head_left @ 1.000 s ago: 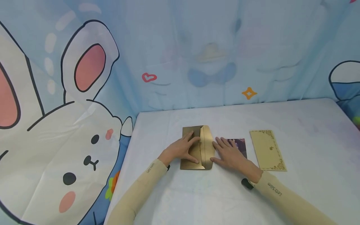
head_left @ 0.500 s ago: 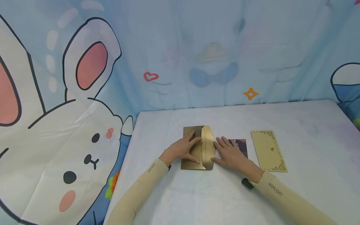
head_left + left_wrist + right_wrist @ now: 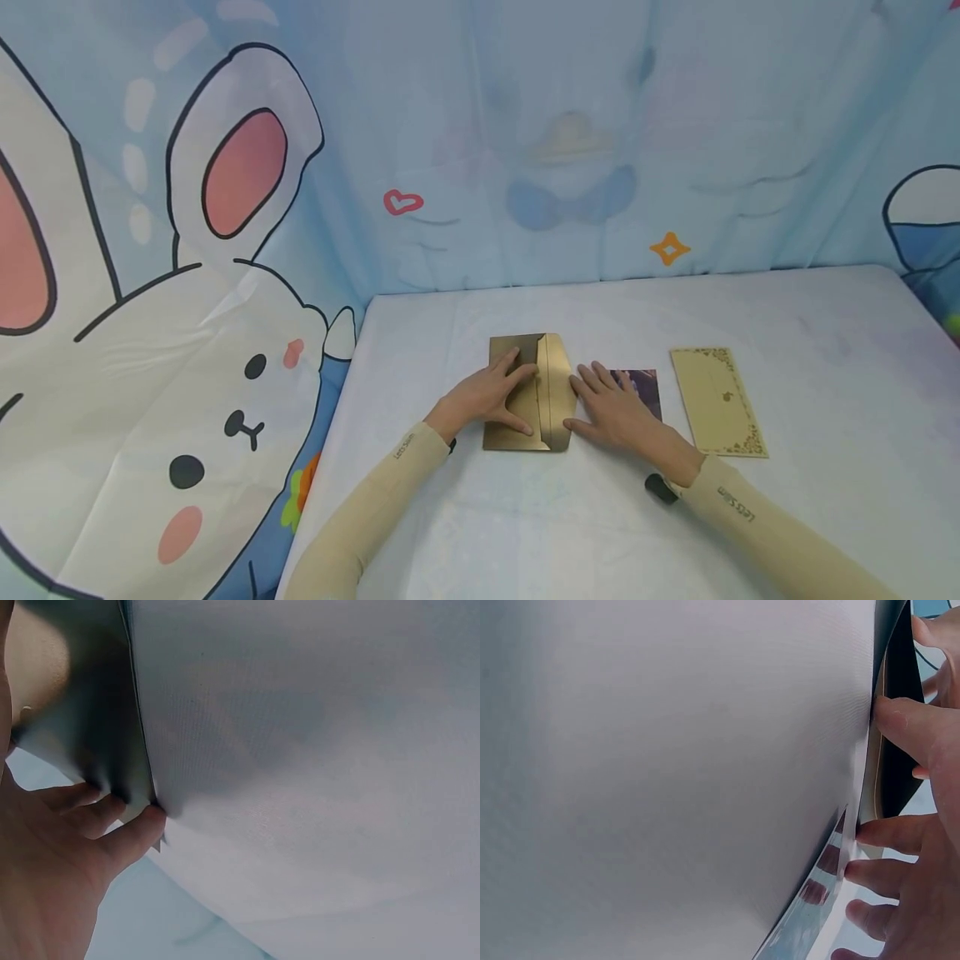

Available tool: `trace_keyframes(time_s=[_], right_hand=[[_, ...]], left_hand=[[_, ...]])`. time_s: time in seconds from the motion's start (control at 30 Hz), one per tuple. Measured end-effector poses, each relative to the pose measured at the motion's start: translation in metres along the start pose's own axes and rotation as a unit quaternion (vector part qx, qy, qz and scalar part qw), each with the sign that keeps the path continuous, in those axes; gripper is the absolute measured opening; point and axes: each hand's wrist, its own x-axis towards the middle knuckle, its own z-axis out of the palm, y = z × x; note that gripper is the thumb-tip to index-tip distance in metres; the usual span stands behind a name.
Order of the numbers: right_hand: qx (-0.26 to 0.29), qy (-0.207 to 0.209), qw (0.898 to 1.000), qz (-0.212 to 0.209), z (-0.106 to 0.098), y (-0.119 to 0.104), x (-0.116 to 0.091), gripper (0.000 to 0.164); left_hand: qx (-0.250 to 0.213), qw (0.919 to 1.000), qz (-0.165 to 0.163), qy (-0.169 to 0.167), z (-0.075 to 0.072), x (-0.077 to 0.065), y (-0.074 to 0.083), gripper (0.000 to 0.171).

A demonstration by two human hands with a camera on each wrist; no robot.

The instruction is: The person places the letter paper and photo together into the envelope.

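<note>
A gold envelope (image 3: pixel 556 392) lies on the white table, its flap unfolded toward the right. My left hand (image 3: pixel 480 398) rests on the envelope body with fingers spread. In the left wrist view, fingertips of the left hand (image 3: pixel 71 855) sit at the edge of the envelope (image 3: pixel 101 727). My right hand (image 3: pixel 617 417) lies flat with fingers extended, its thumb and index fingertip at the flap's outer edge. Partly covered by that hand is a dark, glossy photo (image 3: pixel 647 388). In the right wrist view, the photo (image 3: pixel 815 891) lies close beside the right fingertips.
A cream card (image 3: pixel 712 408) with a brown ornamental border lies right of the photo. Behind the table (image 3: pixel 525 533) hangs a blue curtain (image 3: pixel 465 150), and a rabbit print (image 3: pixel 217 392) covers the left side. Both forearms wear beige sleeves (image 3: pixel 742 508).
</note>
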Motion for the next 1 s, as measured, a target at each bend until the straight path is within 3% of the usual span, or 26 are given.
trace_keyframes(time_s=[0.6, 1.0], right_hand=[[0.018, -0.001, 1.000, 0.007, -0.002, 0.001, -0.003, 0.079], [0.025, 0.024, 0.999, 0.017, -0.007, 0.018, -0.016, 0.077]], left_hand=[[0.020, 0.9997, -0.003, -0.010, -0.001, 0.003, 0.002, 0.111], [0.013, 0.9999, 0.006, -0.004, -0.002, 0.002, 0.002, 0.110]])
